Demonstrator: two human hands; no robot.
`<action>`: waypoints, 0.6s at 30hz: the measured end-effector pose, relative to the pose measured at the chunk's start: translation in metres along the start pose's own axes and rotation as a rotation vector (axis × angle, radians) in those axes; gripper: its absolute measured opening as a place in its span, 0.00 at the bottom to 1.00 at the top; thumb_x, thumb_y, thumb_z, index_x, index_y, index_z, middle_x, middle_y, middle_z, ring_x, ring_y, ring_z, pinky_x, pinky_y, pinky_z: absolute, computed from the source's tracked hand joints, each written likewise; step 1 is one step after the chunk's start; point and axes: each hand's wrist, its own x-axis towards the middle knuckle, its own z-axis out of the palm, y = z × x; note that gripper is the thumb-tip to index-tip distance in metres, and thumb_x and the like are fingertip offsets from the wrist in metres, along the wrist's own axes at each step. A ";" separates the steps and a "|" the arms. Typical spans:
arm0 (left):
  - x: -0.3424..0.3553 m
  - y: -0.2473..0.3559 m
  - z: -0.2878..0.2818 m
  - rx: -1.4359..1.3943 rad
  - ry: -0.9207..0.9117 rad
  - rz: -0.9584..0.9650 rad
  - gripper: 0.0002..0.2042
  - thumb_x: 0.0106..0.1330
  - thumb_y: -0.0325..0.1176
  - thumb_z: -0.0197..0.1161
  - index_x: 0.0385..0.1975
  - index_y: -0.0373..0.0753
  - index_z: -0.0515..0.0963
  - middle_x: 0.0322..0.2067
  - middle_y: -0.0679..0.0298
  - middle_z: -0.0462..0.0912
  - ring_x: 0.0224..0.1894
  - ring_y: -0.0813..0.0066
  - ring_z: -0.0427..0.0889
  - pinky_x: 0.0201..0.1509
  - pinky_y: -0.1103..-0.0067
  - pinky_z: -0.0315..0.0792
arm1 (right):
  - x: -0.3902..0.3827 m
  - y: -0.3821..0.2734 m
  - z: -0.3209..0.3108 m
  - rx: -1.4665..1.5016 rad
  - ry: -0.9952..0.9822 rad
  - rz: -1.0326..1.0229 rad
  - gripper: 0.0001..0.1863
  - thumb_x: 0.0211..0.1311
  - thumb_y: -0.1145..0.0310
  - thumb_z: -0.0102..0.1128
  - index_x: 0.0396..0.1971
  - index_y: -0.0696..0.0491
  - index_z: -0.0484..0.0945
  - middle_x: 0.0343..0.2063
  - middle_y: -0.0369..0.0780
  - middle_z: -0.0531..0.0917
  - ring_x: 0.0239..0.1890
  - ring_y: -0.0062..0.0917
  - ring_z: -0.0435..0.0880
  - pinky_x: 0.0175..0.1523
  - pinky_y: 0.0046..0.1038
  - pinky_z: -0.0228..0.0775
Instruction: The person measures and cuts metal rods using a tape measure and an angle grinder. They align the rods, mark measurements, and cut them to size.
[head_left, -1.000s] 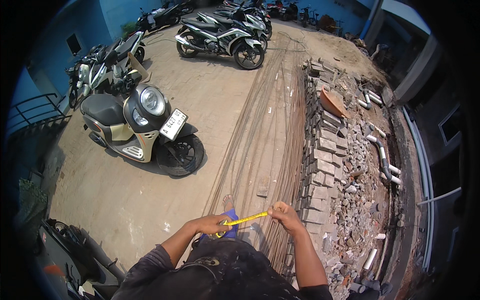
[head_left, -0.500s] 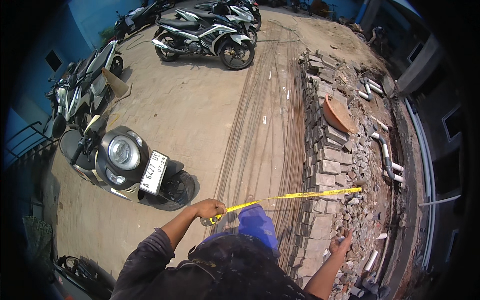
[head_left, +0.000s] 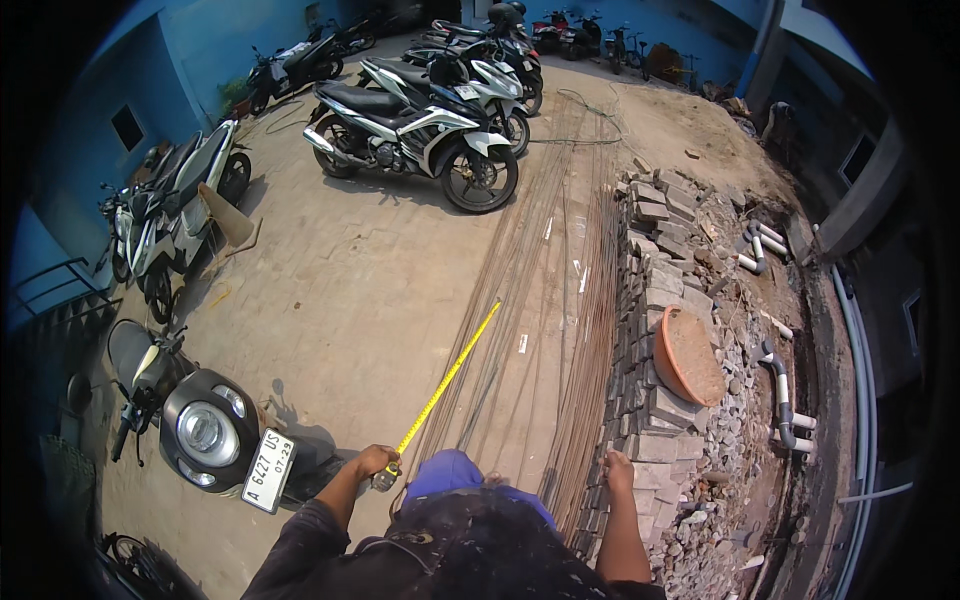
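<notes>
Tape measure in left hand, with fingers wrapped around it and yellow blade extended forward above rods. Right hand near stacked pavers, with fingers curled; cannot tell if pinching anything.

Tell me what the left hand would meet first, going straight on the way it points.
Past its own tape measure and extended yellow blade, the left hand would likely come first to the thin metal rods, though these seem to lie lower, on the ground.
</notes>
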 end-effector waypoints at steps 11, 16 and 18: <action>0.202 0.239 -0.028 0.252 0.046 0.079 0.11 0.72 0.34 0.56 0.42 0.36 0.83 0.35 0.60 0.89 0.37 0.71 0.91 0.40 0.72 0.84 | 0.204 -0.163 0.104 -0.130 -0.061 -0.001 0.13 0.75 0.60 0.59 0.42 0.54 0.83 0.30 0.36 0.85 0.20 0.21 0.77 0.23 0.27 0.69; 0.327 0.380 -0.048 0.398 0.039 0.155 0.12 0.70 0.34 0.57 0.38 0.34 0.85 0.35 0.61 0.89 0.36 0.72 0.90 0.42 0.73 0.83 | 0.226 -0.111 0.099 -0.195 0.061 0.390 0.12 0.74 0.63 0.57 0.33 0.54 0.80 0.26 0.39 0.84 0.19 0.26 0.79 0.22 0.31 0.70; 0.370 0.430 -0.049 0.648 0.008 0.304 0.14 0.68 0.37 0.57 0.41 0.36 0.87 0.37 0.57 0.89 0.38 0.68 0.90 0.43 0.69 0.82 | 0.234 -0.110 0.109 -0.182 0.061 0.519 0.11 0.74 0.63 0.56 0.34 0.54 0.81 0.26 0.39 0.84 0.19 0.26 0.79 0.22 0.31 0.70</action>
